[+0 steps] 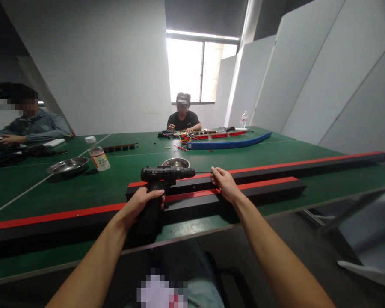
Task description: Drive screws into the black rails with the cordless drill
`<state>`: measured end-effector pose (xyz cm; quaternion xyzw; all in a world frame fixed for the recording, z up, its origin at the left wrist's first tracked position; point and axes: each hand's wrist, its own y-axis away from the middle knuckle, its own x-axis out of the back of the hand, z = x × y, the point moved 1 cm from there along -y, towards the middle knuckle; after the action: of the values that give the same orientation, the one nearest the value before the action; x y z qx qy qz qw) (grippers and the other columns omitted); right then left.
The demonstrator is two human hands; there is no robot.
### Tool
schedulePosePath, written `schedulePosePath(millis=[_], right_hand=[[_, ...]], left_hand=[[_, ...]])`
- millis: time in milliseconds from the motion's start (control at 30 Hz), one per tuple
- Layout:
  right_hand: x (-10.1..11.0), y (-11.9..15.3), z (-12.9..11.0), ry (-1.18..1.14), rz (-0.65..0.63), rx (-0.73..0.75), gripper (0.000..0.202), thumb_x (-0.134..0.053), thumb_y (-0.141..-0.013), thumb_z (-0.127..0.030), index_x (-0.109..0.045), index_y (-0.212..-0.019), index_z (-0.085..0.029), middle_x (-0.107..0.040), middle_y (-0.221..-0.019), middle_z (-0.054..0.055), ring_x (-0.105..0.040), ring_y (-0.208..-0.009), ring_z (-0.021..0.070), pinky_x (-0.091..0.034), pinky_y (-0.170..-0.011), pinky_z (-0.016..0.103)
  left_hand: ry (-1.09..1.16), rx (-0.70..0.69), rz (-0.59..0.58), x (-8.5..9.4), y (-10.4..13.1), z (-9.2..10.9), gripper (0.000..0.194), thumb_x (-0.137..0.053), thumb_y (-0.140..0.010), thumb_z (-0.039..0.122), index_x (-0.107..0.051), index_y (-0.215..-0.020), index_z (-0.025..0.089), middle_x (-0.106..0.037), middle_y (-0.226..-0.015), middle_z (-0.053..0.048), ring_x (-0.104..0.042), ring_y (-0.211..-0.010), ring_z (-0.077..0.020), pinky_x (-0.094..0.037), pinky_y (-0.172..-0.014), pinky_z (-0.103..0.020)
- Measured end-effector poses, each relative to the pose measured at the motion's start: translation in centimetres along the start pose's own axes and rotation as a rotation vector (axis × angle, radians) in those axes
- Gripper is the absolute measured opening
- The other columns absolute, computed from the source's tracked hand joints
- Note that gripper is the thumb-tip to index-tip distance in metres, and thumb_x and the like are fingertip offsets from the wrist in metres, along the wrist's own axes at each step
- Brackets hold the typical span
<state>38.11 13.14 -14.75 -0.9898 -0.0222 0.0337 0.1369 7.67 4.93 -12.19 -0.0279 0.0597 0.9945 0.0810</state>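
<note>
My left hand (147, 197) is wrapped around the grip of a black cordless drill (162, 173), which lies level above the table with its chuck to the right. A long thin bit (202, 172) sticks out of the chuck. At the bit's far end my right hand (224, 182) is closed in a pinch; whatever small thing is between its fingertips is too small to tell. Beneath both hands are two long black bars with red top faces, the near bar (263, 188) and the far bar (308, 168). Just behind the drill sits a round steel bowl (176, 162).
On the left of the green table (244, 156) are a shallow steel dish (69, 166) and a labelled plastic bottle (99, 158). A long blue strip (227, 144) lies farther back, near coloured wires (182, 139). One co-worker (183, 117) sits opposite, another (35, 122) at left.
</note>
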Motion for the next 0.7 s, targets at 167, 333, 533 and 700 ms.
schedulePosePath(millis=[167, 333, 533, 700], right_hand=[[0.1, 0.0, 0.1, 0.004, -0.015, 0.019, 0.051, -0.07, -0.08, -0.067, -0.053, -0.069, -0.02, -0.05, -0.064, -0.003, -0.043, -0.057, 0.0108, -0.036, -0.055, 0.024], [0.2, 0.0, 0.3, 0.045, -0.037, -0.003, 0.049, -0.07, -0.079, -0.066, -0.059, -0.072, -0.019, -0.056, -0.068, -0.001, -0.047, -0.059, 0.0111, -0.038, -0.057, 0.024], [0.1, 0.3, 0.0, 0.144, -0.081, 0.021, 0.043, -0.075, -0.077, -0.061, -0.066, -0.081, -0.019, -0.063, -0.074, 0.002, -0.053, -0.065, 0.0138, -0.043, -0.06, 0.026], [-0.8, 0.9, -0.4, 0.268, -0.119, 0.038, 0.043, -0.069, -0.082, -0.062, -0.07, -0.081, -0.019, -0.068, -0.077, 0.005, -0.059, -0.068, 0.0173, -0.046, -0.059, 0.027]], left_hand=[[-0.041, -0.088, -0.006, -0.3, 0.0, 0.5, 0.025, -0.079, -0.076, 0.035, -0.07, -0.077, 0.012, -0.069, -0.067, -0.009, -0.064, -0.056, -0.0185, -0.053, -0.055, -0.028], [-0.244, -0.178, -0.051, 1.0, 0.3, 4.1, 0.022, -0.077, -0.079, 0.034, -0.071, -0.076, 0.013, -0.069, -0.066, -0.01, -0.064, -0.055, -0.0193, -0.051, -0.051, -0.026], [-0.482, 0.026, -0.007, 3.3, 1.6, 11.1, 0.018, -0.079, -0.078, 0.023, -0.069, -0.072, 0.009, -0.066, -0.058, -0.008, -0.06, -0.044, -0.0172, -0.043, -0.039, -0.021], [-0.398, 0.139, 0.079, 5.1, 2.2, 12.5, 0.011, -0.069, -0.083, 0.006, -0.069, -0.093, 0.001, -0.065, -0.058, -0.003, -0.059, -0.045, -0.0128, -0.038, -0.043, -0.014]])
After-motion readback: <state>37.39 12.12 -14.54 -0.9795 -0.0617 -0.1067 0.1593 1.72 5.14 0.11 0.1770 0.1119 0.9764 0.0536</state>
